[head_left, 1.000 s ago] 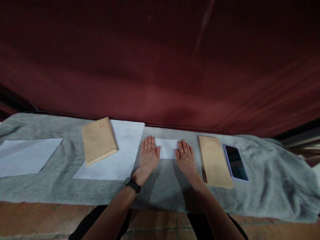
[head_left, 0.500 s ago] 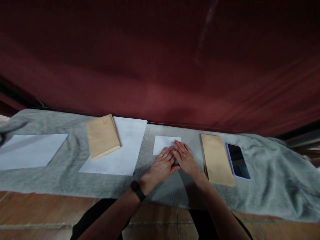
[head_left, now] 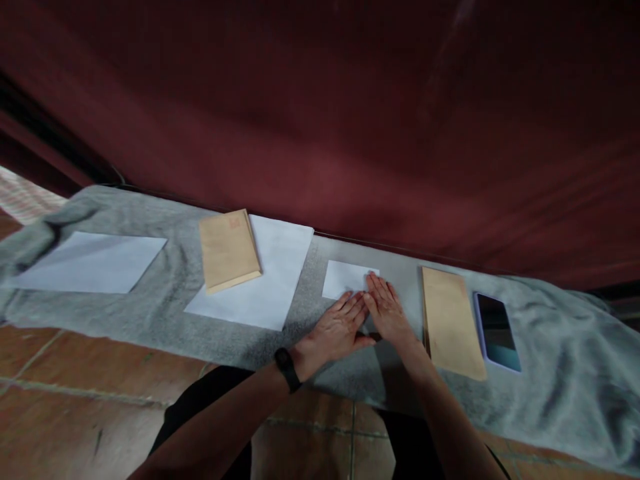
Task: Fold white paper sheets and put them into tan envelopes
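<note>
Paper, smooth, oblong: at its five o'clock I see left hand and right hand flat, gripping nothing.

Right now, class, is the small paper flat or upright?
Flat: the small paper lies along the grey cloth, right hand over one corner.

White paper, tan envelopes, grey cloth

Left wrist: black watch-style band, small dark rounded face, details too dark to read. Left hand and right hand bare, forearms too. Black legwear on both legs. Thin dark edge beside right forearm, can't tell what.
</note>
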Tool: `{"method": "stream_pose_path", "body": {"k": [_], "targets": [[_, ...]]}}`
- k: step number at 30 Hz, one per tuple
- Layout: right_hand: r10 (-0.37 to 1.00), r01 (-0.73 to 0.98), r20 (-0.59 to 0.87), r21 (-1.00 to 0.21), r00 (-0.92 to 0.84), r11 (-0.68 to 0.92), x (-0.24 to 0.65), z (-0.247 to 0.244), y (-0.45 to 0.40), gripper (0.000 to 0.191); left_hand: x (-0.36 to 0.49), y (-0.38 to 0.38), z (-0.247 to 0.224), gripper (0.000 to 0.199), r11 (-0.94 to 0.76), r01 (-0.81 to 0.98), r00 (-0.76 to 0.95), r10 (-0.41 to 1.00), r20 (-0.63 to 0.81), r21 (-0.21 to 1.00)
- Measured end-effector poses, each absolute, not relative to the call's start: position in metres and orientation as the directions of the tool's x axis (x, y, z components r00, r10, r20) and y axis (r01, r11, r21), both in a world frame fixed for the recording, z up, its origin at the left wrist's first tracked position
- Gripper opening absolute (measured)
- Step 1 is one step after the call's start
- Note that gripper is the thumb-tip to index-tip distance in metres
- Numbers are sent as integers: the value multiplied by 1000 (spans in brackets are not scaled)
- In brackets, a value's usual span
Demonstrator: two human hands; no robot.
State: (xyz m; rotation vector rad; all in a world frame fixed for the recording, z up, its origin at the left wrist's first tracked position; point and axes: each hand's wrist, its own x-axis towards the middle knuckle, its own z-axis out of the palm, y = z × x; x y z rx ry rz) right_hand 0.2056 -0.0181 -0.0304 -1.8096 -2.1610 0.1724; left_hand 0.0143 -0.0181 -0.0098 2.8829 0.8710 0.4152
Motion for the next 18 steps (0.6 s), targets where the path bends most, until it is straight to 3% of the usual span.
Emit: {"method": "stream_pose_path", "body": {"k": [6, 18], "targets": [[966, 943, 192, -252, -171, 217, 207, -33, -19, 60, 15, -26, -10, 79, -816, 559, 790, 578, 205, 146], [943, 941, 251, -201, -218, 271, 212, -37, -21, 58, 17, -41, -15, 90, -594, 777, 559, 804, 205, 211]]}}
